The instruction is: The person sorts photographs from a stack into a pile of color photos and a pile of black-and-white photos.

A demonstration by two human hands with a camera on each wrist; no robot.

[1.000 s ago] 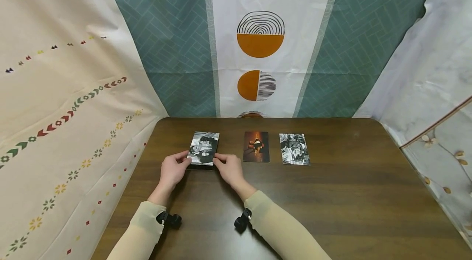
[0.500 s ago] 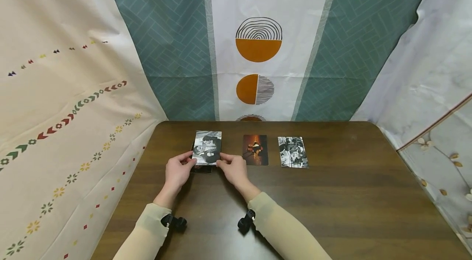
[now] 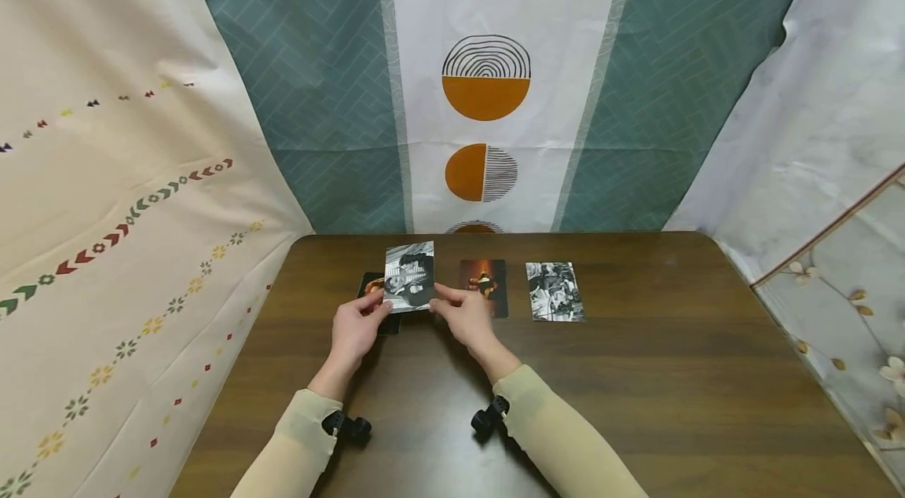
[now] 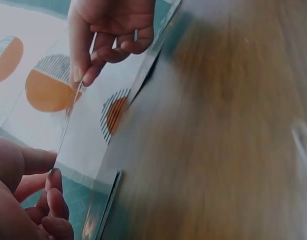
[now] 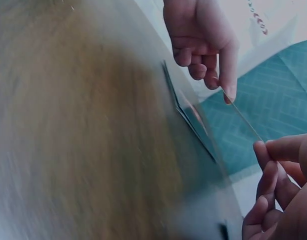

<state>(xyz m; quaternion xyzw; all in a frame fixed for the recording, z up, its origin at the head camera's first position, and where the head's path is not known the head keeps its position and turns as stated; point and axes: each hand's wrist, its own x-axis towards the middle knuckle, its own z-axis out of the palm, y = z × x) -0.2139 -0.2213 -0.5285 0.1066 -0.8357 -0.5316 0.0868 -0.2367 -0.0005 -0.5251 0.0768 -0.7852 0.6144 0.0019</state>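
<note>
A black-and-white photo card (image 3: 409,276) is held up off the table between both hands. At its lower left corner, my left hand (image 3: 355,331) pinches it between thumb and fingers. The right hand (image 3: 467,321) pinches the opposite lower corner the same way. Both wrist views show the card edge-on, as a thin line (image 4: 66,125) stretched from one hand to the other. Below and left of it lies a dark card with orange (image 3: 369,285), partly hidden by the held card and left hand. In the right wrist view, the lying cards (image 5: 186,117) appear slightly misaligned.
A dark orange-red picture card (image 3: 492,278) lies just right of the right hand, partly overlapped by its fingers. Further right is another black-and-white card (image 3: 554,291). The brown wooden table (image 3: 636,388) meets a patterned cloth backdrop (image 3: 339,129) at its far edge.
Both hands have lifted the black-and-white photo card off the spot at the left and carried it to the right. The dark orange card beneath it has come into view.
</note>
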